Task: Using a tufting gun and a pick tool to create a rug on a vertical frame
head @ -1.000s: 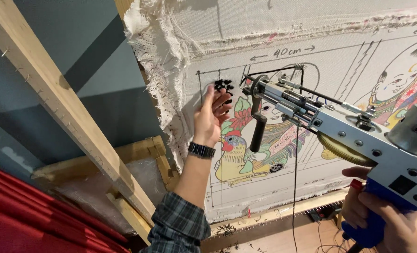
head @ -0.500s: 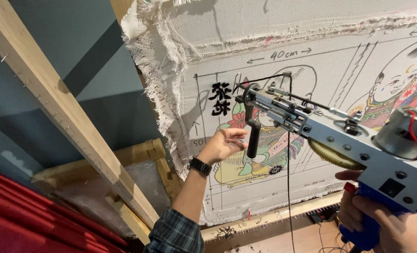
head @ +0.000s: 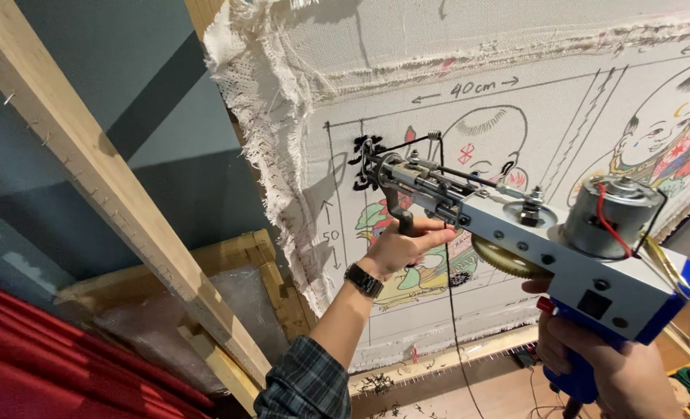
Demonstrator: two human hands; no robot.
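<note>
At centre frame, a tufting gun (head: 531, 233) is held with its needle end against the stretched backing cloth (head: 562, 101), beside black tufted characters (head: 366, 159). The left hand (head: 403, 247) closes its fingers around the black front grip below the barrel, evidently to steady the nose. At lower right, the right hand (head: 608, 368) is wrapped tight on the blue rear handle, bearing the weight of the motor. A thin black yarn (head: 449, 310) hangs down from the gun. The cloth carries a printed figure design with measurement marks. Its frayed edge sits near a wooden frame beam (head: 104, 186) at left; red fabric (head: 50, 365) occupies the lower left.
</note>
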